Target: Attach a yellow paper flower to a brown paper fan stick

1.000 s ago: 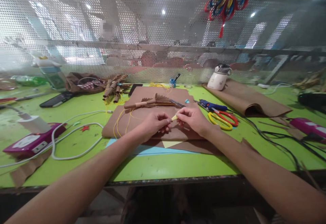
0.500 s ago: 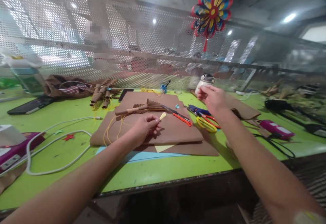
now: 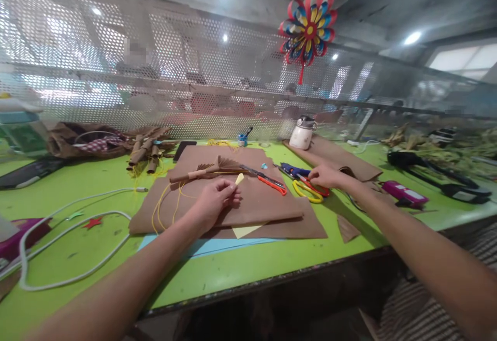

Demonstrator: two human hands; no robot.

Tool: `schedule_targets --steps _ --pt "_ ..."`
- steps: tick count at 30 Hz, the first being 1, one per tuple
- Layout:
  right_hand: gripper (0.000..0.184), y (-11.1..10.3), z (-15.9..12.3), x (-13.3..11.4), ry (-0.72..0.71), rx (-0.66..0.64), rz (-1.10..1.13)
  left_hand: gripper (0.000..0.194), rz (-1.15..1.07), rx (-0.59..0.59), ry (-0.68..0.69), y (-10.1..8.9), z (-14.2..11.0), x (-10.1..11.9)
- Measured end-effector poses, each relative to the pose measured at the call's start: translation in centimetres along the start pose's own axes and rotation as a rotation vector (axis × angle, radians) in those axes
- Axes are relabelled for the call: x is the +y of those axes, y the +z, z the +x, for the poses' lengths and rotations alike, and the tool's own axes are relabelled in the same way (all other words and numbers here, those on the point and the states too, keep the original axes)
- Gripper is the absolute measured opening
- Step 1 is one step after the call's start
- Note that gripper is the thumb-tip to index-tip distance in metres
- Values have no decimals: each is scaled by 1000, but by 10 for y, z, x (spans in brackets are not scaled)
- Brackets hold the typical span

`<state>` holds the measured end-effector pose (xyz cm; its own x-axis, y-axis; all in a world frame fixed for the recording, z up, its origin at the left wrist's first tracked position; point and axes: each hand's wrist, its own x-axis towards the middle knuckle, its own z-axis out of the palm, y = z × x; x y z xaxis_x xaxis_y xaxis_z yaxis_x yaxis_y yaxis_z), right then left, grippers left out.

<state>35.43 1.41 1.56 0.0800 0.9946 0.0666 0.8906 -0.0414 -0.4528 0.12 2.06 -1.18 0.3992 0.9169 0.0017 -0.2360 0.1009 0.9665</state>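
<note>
My left hand [image 3: 218,201] pinches a small pale yellow paper piece [image 3: 239,178] between thumb and fingertips, above a folded brown paper stack [image 3: 267,209]. My right hand [image 3: 328,176] is stretched out over the tools at the right, fingers loosely bent, with no held thing visible. Its fingertips are by the end of a blue glue gun [image 3: 294,169] and above red scissor handles [image 3: 323,191]; contact cannot be made out. Yellow-handled scissors [image 3: 308,192] lie beside them. On the stack are a knife with an orange-red handle [image 3: 273,185] and a rolled brown paper piece with a fringed end [image 3: 200,172].
A white bottle [image 3: 302,134] stands at the back by rolled brown paper [image 3: 361,164]. Brown paper rolls [image 3: 145,152] and a phone [image 3: 29,173] lie left. A white cable [image 3: 75,281] loops on the green table [image 3: 217,273]. Purple power strip [image 3: 405,194] at right.
My right hand has let go of the yellow paper, moved right and then lowered over the tools. My left hand keeps the paper. The view has swung to the right and tilted up.
</note>
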Motion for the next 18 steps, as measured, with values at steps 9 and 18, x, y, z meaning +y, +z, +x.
schedule_targets --steps 9,18 --pt "56 21 -16 -3 -79 -141 -292 13 -8 47 9 3 -6 1" --pt "31 3 -6 4 -71 -143 -64 11 -63 97 51 2 -7 3"
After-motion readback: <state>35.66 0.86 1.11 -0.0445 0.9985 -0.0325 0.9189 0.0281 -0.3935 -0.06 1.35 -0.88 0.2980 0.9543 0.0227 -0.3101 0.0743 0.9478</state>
